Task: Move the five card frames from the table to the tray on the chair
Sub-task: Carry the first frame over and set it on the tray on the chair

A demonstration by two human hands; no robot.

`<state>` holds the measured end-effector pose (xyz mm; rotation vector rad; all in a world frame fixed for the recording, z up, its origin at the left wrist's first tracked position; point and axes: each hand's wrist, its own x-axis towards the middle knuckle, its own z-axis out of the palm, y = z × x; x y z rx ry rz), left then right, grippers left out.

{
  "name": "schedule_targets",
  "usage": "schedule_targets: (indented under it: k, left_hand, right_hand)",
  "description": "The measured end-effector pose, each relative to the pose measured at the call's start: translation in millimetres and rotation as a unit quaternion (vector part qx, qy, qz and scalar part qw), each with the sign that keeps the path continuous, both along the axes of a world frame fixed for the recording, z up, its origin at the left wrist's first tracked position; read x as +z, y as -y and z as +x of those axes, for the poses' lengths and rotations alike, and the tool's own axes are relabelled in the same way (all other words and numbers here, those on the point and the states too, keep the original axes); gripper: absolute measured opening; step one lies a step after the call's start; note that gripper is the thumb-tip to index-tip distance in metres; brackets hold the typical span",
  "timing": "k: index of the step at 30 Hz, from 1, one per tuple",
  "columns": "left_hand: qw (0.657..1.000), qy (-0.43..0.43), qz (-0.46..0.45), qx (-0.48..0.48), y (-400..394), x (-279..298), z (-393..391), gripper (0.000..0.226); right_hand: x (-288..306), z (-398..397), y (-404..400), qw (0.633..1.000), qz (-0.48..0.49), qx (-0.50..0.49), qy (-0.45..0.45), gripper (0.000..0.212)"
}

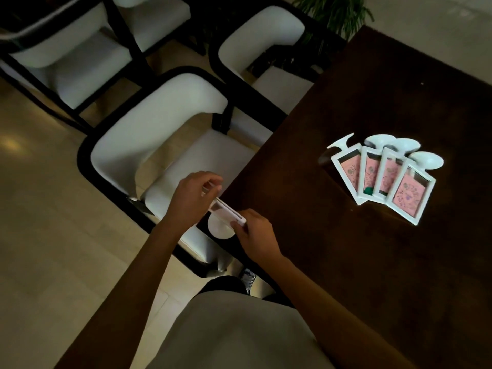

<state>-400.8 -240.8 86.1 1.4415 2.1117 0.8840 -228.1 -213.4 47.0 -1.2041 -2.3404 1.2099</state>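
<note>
Both of my hands hold one white card frame [226, 210] edge-on above the front of the white chair seat [186, 166]. My left hand [193, 198] pinches its far end and my right hand [253, 234] pinches its near end. The frame's round white base [221, 229] hangs under it, over a dark patch at the seat's front that may be the tray; I cannot tell. Several more white card frames [383, 177] with pink cards lie fanned out on the dark wooden table [346, 262], to the right of my hands.
The black-framed chair with white cushions stands tucked against the table's left edge. A second chair [261, 43] stands farther along that edge and another chair [66, 62] at the upper left. A potted plant [332, 14] is beyond the table. Pale floor lies to the left.
</note>
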Motion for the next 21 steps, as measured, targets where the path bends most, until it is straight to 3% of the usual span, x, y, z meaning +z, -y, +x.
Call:
schedule_targets:
  k: [21]
  left_hand:
    - [1.000, -0.020, 0.011, 0.020, 3.2, -2.5, -8.2, 0.018]
  right_hand:
    - [0.6, -11.9, -2.0, 1.000, 0.007, 0.015, -0.001, 0.023]
